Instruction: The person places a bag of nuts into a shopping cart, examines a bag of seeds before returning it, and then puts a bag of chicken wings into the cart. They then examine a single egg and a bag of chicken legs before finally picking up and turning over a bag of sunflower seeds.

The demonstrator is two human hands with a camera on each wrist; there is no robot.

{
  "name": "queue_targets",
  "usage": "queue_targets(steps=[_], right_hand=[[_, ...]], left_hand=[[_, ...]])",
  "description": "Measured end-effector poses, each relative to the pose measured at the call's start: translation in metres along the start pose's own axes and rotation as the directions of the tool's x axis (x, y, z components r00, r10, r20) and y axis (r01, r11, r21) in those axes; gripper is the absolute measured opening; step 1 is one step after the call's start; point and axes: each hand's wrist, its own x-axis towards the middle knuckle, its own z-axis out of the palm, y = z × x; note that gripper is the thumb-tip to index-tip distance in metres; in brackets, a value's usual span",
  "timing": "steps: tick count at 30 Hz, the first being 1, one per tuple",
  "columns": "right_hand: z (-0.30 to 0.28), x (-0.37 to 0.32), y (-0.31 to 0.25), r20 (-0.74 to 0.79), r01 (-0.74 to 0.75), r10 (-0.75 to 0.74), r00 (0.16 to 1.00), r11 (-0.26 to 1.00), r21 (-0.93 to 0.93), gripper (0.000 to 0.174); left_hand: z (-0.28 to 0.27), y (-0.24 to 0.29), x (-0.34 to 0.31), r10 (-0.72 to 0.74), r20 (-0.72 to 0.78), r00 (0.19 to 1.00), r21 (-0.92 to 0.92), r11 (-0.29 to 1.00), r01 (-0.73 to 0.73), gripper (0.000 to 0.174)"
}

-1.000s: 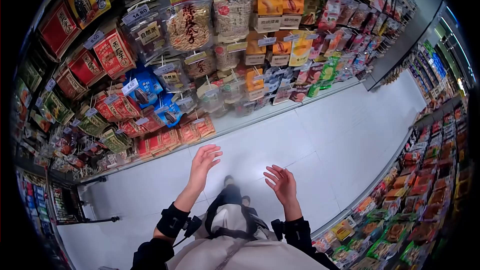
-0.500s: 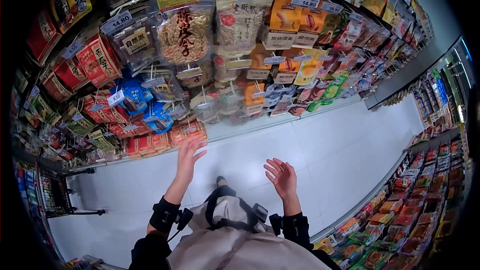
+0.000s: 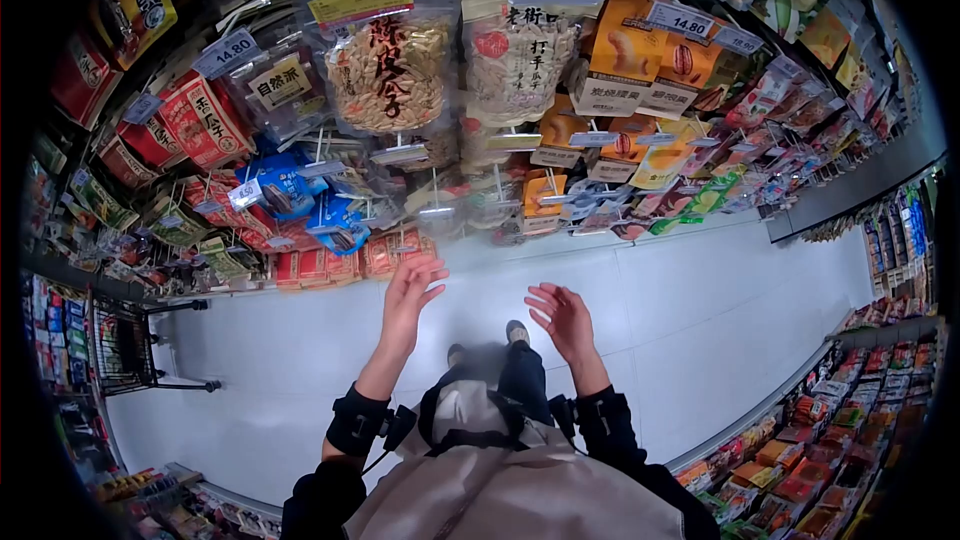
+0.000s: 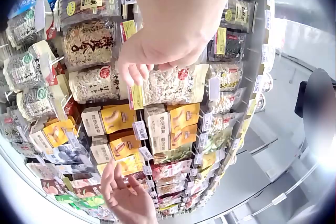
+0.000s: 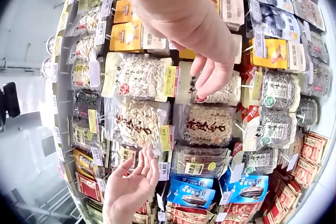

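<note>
Left hand [image 3: 411, 290] | right hand [image 3: 562, 315] | both empty, facing hanging snack bags [image 3: 390, 65].

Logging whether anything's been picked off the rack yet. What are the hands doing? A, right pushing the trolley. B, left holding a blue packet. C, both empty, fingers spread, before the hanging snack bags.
C: the left hand and right hand are raised with fingers spread, holding nothing, in front of the hanging snack bags.
</note>
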Motion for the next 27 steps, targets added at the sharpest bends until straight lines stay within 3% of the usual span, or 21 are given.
queue_targets(steps=[4,8,15,16,20,22,23,24,27], right_hand=[[-0.007,0.042,-0.027,0.058,-0.004,0.011,0.998,0.994,-0.112,0.037],[-0.025,0.106,-0.056,0.065,0.056,-0.044,0.997,0.981,-0.184,0.037],[-0.028,0.254,-0.098,0.177,0.179,-0.143,0.974,0.961,-0.21,0.03],[-0.018,0.267,-0.102,0.114,0.161,-0.135,0.984,0.954,-0.253,0.029],[-0.003,0.314,-0.099,0.037,0.278,-0.298,0.954,0.829,-0.486,0.044],[-0.006,0.358,-0.087,0.089,0.404,-0.453,0.887,0.67,-0.622,0.049],[-0.023,0.397,-0.076,0.071,0.395,-0.538,0.84,0.517,-0.759,0.052],[-0.021,0.403,-0.082,0.054,0.349,-0.504,0.862,0.512,-0.785,0.052],[-0.016,0.413,-0.086,0.127,0.453,-0.515,0.848,0.579,-0.678,0.049]], left_hand=[[0.013,0.001,0.0,0.069,-0.093,0.993,0.04,0.997,-0.066,0.028],[0.036,-0.005,-0.003,0.042,-0.195,0.98,0.045,0.998,-0.034,0.029],[0.07,-0.014,0.006,0.068,-0.292,0.954,0.049,0.997,-0.056,0.027],[0.074,-0.016,0.006,0.071,-0.299,0.952,0.05,0.997,-0.059,0.027],[0.088,-0.022,0.006,0.017,-0.367,0.93,0.068,0.998,0.009,0.026],[0.091,-0.03,0.004,0.01,-0.395,0.919,0.062,0.998,0.016,0.026],[0.092,-0.032,0.006,0.012,-0.398,0.917,0.055,0.998,0.011,0.026],[0.093,-0.035,0.002,0.003,-0.406,0.914,0.045,0.999,0.017,0.026],[0.095,-0.041,-0.008,-0.012,-0.422,0.907,0.018,1.0,0.022,0.024]])
